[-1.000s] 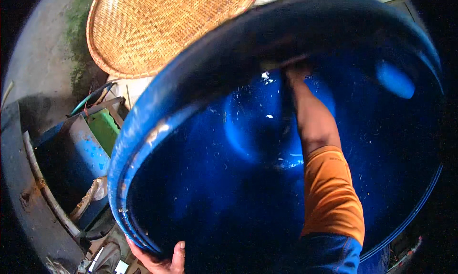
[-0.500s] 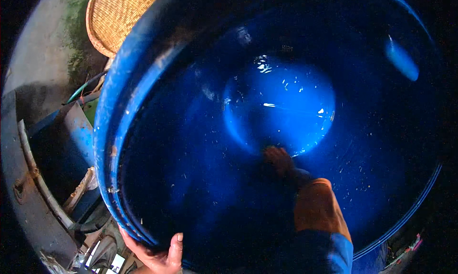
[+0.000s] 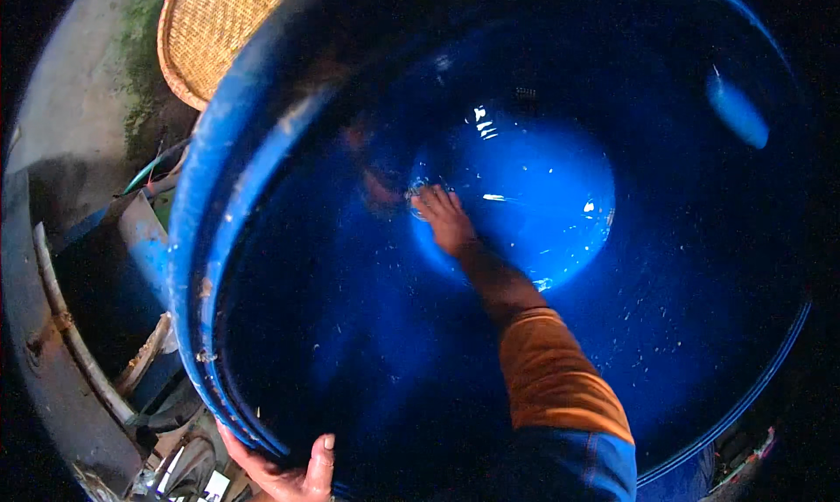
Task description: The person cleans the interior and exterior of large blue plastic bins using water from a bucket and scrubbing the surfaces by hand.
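We are looking straight down into a large blue barrel (image 3: 262,240), so its long axis runs away from us, with the pale wet bottom (image 3: 525,196) far below the rim. Our right hand (image 3: 444,218) is reached deep inside, fingers spread flat and released, pressing on the left edge of the bottom where it meets the wall; it grips nothing we can make out. The orange sleeve (image 3: 556,379) trails back toward the near rim. Our left hand (image 3: 289,471) is clenched over the near-left rim, thumb inside, holding the barrel steady. The right hand is therefore the one nearer the bottom, and the bottom lies to its right and farther in.

Outside, a woven basket tray (image 3: 210,30) leans at the far left, and rusty metal framework (image 3: 61,345) sits on the left.

Compared with half a second ago, the right hand has swept from the near edge of the bottom to its left edge, the arm stretching farther in. The left hand has stayed put on the rim.
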`<state>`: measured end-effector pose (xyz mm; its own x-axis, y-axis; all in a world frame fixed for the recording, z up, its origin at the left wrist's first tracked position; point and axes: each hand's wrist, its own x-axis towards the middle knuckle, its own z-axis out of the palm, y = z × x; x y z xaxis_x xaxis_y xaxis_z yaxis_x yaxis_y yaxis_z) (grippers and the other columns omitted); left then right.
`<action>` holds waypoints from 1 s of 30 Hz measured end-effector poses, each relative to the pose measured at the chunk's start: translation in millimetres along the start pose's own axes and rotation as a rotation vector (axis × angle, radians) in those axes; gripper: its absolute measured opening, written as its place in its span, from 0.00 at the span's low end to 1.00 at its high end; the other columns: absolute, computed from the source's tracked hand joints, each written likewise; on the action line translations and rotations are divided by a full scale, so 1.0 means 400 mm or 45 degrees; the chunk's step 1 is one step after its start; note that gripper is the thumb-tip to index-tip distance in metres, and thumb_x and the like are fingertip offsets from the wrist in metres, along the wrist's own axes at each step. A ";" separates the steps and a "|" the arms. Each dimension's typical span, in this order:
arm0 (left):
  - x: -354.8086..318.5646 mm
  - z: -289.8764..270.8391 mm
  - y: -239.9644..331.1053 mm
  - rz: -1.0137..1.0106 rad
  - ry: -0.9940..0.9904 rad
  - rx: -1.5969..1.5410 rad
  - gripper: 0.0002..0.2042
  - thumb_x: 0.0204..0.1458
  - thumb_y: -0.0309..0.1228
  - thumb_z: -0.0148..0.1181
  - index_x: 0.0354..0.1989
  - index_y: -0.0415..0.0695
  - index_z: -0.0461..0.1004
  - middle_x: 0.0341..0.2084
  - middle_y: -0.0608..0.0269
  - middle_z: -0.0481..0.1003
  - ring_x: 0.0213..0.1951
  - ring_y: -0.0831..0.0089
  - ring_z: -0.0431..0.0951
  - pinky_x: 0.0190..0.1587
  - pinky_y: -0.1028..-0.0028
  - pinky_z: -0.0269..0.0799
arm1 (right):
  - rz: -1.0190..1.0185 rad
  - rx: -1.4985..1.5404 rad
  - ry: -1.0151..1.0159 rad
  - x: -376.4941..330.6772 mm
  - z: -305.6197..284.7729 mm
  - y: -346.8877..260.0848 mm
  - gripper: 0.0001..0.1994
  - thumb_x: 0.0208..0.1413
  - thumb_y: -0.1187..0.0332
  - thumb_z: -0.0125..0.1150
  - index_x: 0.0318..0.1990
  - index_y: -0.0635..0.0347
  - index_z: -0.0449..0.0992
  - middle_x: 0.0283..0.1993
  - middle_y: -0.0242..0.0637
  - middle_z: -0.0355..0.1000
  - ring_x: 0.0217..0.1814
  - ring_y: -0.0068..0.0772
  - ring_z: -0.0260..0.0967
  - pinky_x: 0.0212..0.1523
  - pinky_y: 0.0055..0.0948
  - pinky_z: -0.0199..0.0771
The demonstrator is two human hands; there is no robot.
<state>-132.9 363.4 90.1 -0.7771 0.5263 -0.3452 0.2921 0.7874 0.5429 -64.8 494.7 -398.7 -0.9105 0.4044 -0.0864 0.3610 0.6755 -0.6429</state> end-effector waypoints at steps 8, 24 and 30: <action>0.059 0.019 0.054 0.318 -0.050 0.103 0.47 0.46 0.27 0.65 0.66 0.31 0.34 0.62 0.37 0.45 0.62 0.50 0.51 0.64 0.58 0.44 | 1.721 -0.280 0.520 -0.349 -0.288 0.459 0.26 0.56 0.62 0.46 0.60 0.66 0.60 0.64 0.56 0.55 0.68 0.59 0.46 0.68 0.49 0.41; 0.048 0.032 0.082 0.112 -0.029 0.136 0.49 0.46 0.27 0.65 0.66 0.35 0.30 0.63 0.37 0.44 0.62 0.50 0.51 0.64 0.57 0.46 | 1.484 -0.363 0.655 -0.122 -0.256 0.412 0.38 0.50 0.52 0.56 0.65 0.61 0.52 0.70 0.51 0.44 0.72 0.56 0.38 0.68 0.53 0.39; 0.042 0.022 0.078 0.023 -0.046 0.144 0.49 0.46 0.28 0.66 0.66 0.33 0.30 0.63 0.37 0.43 0.63 0.50 0.51 0.63 0.57 0.46 | 0.214 -0.177 0.024 -0.031 -0.194 0.249 0.39 0.49 0.50 0.59 0.64 0.63 0.53 0.68 0.50 0.48 0.72 0.53 0.38 0.67 0.52 0.38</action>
<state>-131.8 399.8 94.6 -0.7510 0.5504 -0.3649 0.3683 0.8077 0.4603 -1.8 604.7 -402.8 -0.8318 0.5290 -0.1682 0.5328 0.6755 -0.5098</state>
